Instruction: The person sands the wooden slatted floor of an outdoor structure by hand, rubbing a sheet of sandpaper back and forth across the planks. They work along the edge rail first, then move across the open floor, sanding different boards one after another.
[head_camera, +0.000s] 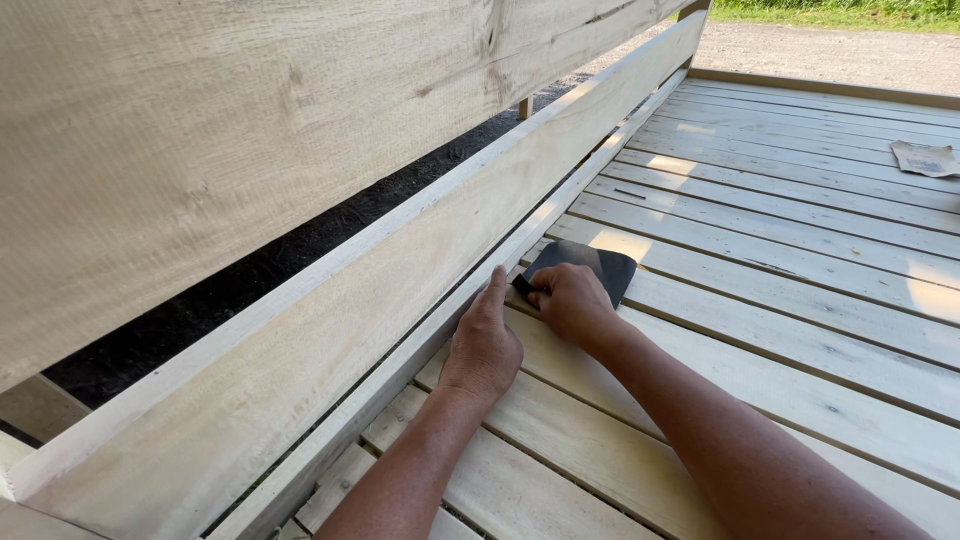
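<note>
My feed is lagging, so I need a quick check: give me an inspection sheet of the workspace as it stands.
Surface: pale slatted wood deck, bare boards with narrow gaps, patches of sun.
Job's things: dark sandpaper sheet lying on the deck beside the low rail, one edge under the right hand.
Clutter: a second, lighter sheet lying far off on the deck.
Grippers: left hand flat on the deck edge, fingers pointing along the rail; right hand pinching the dark sheet.
Cables: nothing seen.
Surroundings: wide rough plank above the rail, dark soil in the gap between them, gravel and grass beyond.
</note>
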